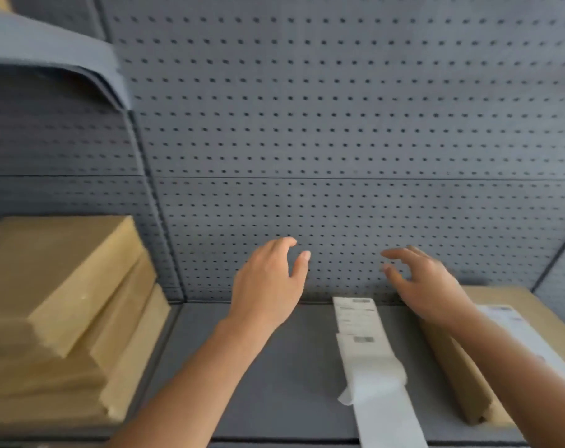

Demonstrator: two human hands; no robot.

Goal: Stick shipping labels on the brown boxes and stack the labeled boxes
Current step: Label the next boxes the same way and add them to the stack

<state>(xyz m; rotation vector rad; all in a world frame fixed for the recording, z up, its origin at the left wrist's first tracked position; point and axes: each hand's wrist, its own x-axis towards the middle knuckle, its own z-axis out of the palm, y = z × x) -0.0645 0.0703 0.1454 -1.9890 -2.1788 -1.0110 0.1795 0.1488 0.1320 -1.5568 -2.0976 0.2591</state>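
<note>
A stack of plain brown boxes (58,305) sits at the left, slightly fanned. On the right lies a brown box (462,376) with a white shipping label (520,337) on its top. A strip of white shipping labels (368,347) runs down the grey surface between my arms. My left hand (268,286) hovers open in the middle, fingers apart, holding nothing. My right hand (423,282) hovers open above the far end of the labeled box, fingers spread, holding nothing.
A grey pegboard wall (339,124) rises right behind the grey work surface (274,383). A grey shelf edge (48,59) overhangs the upper left. The frame is blurred by motion.
</note>
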